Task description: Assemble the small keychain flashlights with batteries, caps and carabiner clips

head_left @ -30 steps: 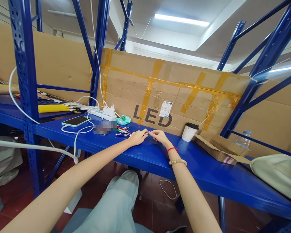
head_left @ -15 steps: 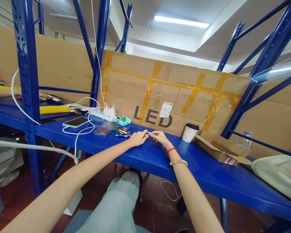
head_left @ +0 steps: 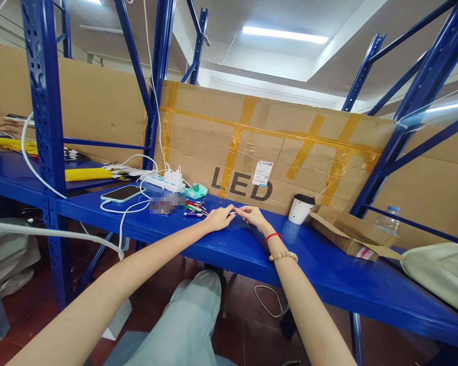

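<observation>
My left hand (head_left: 221,218) is closed in a pinch just above the blue tabletop. A small dark piece with a shiny end peeks out at its fingertips, too little of it to name. My right hand (head_left: 254,217), wearing a red cord and a bead bracelet (head_left: 283,256) on its wrist, is closed too, its fingertips meeting the left ones at this piece. Something dark and reddish shows under the right fingers, mostly hidden. Left of my hands lies a loose group of small, shiny pen-like sticks (head_left: 196,206) in red, green and purple.
A phone (head_left: 121,193) with white cables, a power strip (head_left: 158,181) and a green packet (head_left: 196,190) are at left. To the right stand a lidded paper cup (head_left: 301,208), an open cardboard box (head_left: 343,234) and a pale bag (head_left: 438,272). Another person's hand (head_left: 0,123) is far left.
My hands stay together in nearly the same place, fingers shifting slightly. The whole view has moved a little. At far left, the other person's arm has shifted and their hand now shows.
</observation>
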The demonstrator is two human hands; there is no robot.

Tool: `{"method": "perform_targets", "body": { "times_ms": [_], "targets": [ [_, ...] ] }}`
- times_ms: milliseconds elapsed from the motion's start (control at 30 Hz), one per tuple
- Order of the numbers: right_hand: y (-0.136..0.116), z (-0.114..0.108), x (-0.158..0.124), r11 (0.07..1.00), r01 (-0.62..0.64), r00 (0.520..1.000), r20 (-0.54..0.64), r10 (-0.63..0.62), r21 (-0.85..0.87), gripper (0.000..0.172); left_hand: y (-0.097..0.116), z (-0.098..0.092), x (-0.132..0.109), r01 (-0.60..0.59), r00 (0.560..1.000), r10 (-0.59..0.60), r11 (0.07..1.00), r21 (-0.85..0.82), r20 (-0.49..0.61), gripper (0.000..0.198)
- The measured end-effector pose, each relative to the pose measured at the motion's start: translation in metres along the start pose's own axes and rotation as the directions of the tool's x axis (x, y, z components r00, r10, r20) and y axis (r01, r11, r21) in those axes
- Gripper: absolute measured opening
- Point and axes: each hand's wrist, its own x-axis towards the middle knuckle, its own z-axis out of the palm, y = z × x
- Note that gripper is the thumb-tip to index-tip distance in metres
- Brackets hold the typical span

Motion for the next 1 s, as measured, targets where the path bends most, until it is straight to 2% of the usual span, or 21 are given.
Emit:
{"method": "perform_targets", "body": {
  "times_ms": [1000],
  "targets": [
    [-0.0002,-0.0014,-0.0009,0.998,-0.023,0.999,0.025,0.022,0.055,0.052,0.0017,-0.0019,-0.0012,0.024,1.0,-0.024,0.999,-0.039,-0.004,0.026]
  ]
}}
